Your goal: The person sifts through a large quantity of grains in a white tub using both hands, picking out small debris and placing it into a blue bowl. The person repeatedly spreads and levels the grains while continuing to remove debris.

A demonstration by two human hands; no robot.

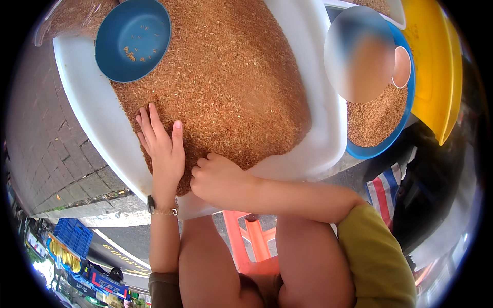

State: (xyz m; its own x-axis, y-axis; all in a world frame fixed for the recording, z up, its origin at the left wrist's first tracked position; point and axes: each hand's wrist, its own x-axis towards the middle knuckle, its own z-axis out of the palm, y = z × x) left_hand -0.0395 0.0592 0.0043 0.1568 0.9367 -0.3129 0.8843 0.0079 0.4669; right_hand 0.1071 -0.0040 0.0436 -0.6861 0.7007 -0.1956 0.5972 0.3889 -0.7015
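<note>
Before me a white plastic tub (329,127) holds a wide heap of slender reddish-brown grains (231,88). My left hand (163,148) rests on the heap near the tub's left wall, palm down, thumb and fingers apart, holding nothing that I can see. Beside it, to the right, my right hand (219,179) is curled low over the grains at the tub's near end. Its fingertips are bent under and hidden, so whether it grips any grains is unclear. A blue plastic bowl (133,40) with a few grains inside sits tilted on the heap at the upper left.
Right of the tub stands a blue basin (412,92) of paler grains (375,123), partly covered by a blurred patch. Beyond it is a yellow plastic container (435,69). A striped bag (385,188) lies lower right. Between my legs shows a red plastic stool (256,265); brick paving (61,127) runs left.
</note>
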